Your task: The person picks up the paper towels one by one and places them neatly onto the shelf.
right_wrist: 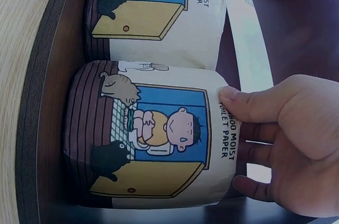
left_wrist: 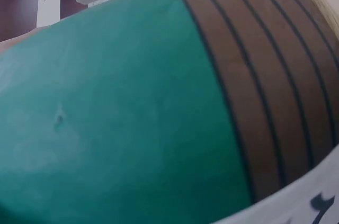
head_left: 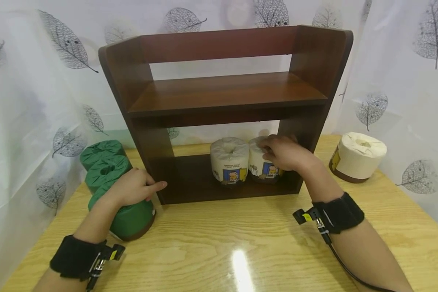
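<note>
My right hand (head_left: 285, 153) holds a cream-wrapped toilet roll (right_wrist: 153, 139) by its top edge, thumb on the front side and fingers over the top. That roll stands upright on the lower shelf of a dark brown wooden rack (head_left: 204, 182), close to its right side wall. Beside it, on the left, stands a second cream toilet roll (head_left: 229, 162). Over the nearest green-wrapped toilet roll (head_left: 135, 219) is my left hand (head_left: 133, 188), thumb stretched out to the right, other fingers mostly hidden. In the left wrist view the green roll's side (left_wrist: 116, 107) fills most of the picture.
Two more green toilet rolls (head_left: 104, 166) stand behind the nearest one, left of the rack. Another cream roll (head_left: 357, 156) stands on the wooden table (head_left: 204, 243) at the right. A leaf-patterned white curtain (head_left: 29, 101) hangs behind. The rack's upper shelf (head_left: 226, 91) overhangs the lower one.
</note>
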`<state>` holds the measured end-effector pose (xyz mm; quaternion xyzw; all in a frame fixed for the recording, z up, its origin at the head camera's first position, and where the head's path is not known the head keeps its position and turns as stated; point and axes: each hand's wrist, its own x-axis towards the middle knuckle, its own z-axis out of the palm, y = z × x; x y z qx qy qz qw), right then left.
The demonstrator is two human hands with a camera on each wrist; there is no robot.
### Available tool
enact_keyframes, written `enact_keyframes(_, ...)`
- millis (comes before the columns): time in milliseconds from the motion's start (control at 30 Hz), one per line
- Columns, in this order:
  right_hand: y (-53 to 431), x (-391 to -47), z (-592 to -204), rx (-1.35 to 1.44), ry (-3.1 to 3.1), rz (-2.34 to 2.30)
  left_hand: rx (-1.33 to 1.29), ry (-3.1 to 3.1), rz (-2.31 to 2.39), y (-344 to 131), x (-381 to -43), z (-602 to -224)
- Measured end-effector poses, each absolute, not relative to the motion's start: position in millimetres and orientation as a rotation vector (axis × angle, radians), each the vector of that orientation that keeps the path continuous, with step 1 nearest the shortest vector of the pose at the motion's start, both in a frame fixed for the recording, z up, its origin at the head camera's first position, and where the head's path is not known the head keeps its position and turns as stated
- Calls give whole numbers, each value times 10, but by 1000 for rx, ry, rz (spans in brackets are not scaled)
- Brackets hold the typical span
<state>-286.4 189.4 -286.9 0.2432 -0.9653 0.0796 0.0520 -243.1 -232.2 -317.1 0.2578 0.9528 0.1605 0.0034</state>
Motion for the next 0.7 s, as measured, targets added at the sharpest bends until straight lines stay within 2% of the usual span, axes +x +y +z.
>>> enact_keyframes(433, 1964, -2830, -2842, 755, -2912, 242, 849, 3037, 466, -2299, -2434, -3158)
enact_keyframes(700, 1999, -2823, -2790, 902, -2845, 275, 811, 3014, 452, -2300, -2392, -3180)
